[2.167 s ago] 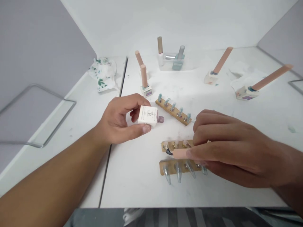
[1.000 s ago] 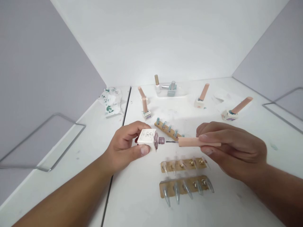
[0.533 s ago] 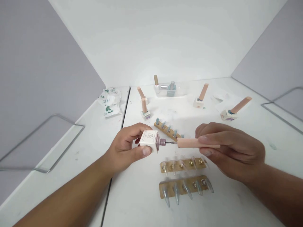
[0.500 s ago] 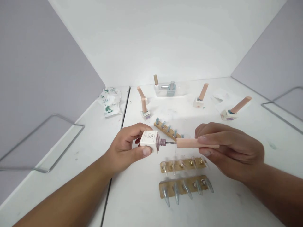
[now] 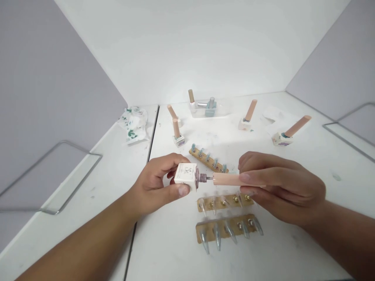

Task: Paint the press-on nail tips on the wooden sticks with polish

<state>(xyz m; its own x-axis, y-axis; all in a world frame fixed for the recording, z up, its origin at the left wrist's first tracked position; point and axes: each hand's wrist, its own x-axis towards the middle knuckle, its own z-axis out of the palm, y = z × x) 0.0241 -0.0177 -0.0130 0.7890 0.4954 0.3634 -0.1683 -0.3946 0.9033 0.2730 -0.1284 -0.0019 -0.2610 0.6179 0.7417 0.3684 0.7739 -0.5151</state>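
Observation:
My left hand (image 5: 159, 183) grips a white square nail polish bottle (image 5: 186, 174), tipped on its side with its mauve-stained neck facing right. Between the fingertips of my right hand (image 5: 281, 187) is the peach brush cap (image 5: 227, 179), held level. Its brush stem (image 5: 209, 178) reaches into the bottle's neck, and a short length shows between neck and cap. Just below lie two wooden strips bearing nail tips: one with clear tips (image 5: 224, 202), the nearer with pale blue-grey tips (image 5: 230, 230). A third strip (image 5: 208, 159) with short bluish tips lies slantwise behind the bottle.
Peach-capped bottles stand at back left (image 5: 178, 134) and right (image 5: 281, 136). A clear tray (image 5: 222, 109) with more bottles sits by the back wall. Green-stained tissue (image 5: 134, 125) lies far left, past a dark table seam (image 5: 154, 128). Wire frames (image 5: 96, 156) flank both sides.
My right hand has moved the cap left toward the bottle. The brush has gone deeper into the neck, so less of its stem shows.

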